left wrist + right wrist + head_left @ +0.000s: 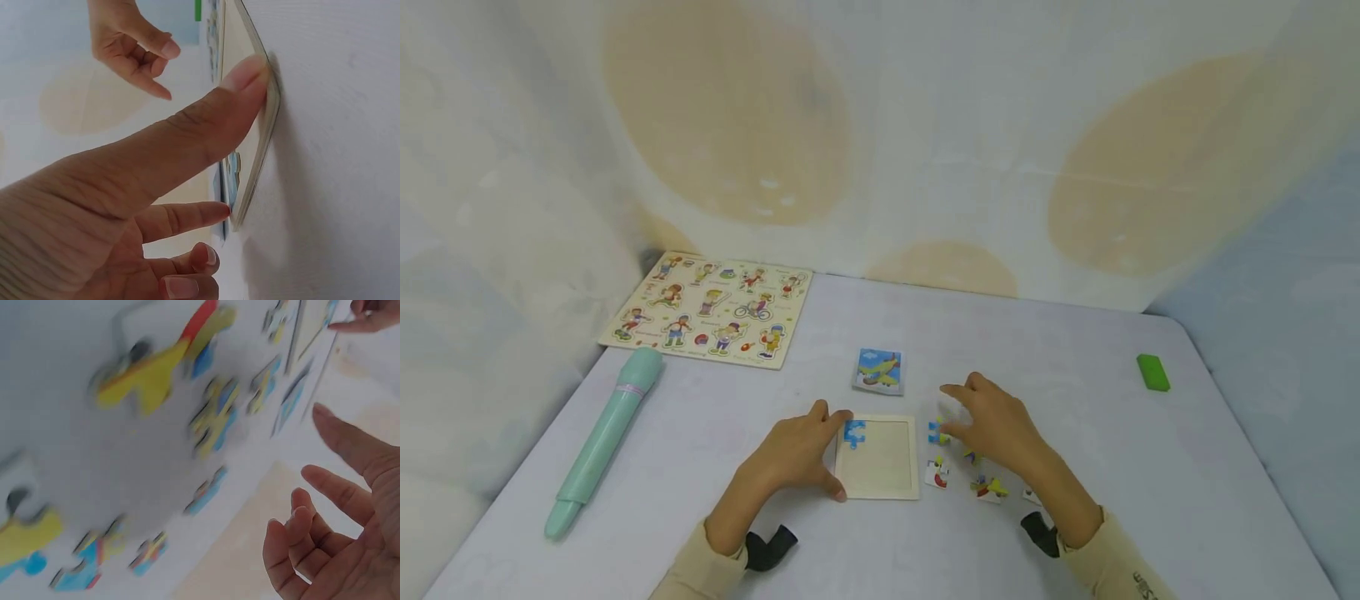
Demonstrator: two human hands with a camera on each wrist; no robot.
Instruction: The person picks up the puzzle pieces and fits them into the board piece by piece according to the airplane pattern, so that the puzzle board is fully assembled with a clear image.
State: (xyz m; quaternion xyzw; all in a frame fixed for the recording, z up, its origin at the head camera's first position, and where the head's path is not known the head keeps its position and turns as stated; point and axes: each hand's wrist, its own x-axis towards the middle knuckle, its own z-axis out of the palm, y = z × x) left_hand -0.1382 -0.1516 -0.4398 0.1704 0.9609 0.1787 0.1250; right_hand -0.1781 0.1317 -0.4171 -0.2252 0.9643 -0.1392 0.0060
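A square wooden puzzle tray lies in front of me, with one blue-and-white jigsaw piece in its far left corner. My left hand holds the tray's left side, thumb at the near corner and index finger at the far one. In the left wrist view the thumb lies on the corner of the tray. My right hand hovers over loose jigsaw pieces right of the tray, holding nothing. Its thumb and index finger are apart in the right wrist view. A yellow-and-red piece lies among several others there.
An airplane picture card lies behind the tray. At the back left is a board with sports figures, near a mint-green folded umbrella-like object. A green block sits far right. Cloth walls surround the table.
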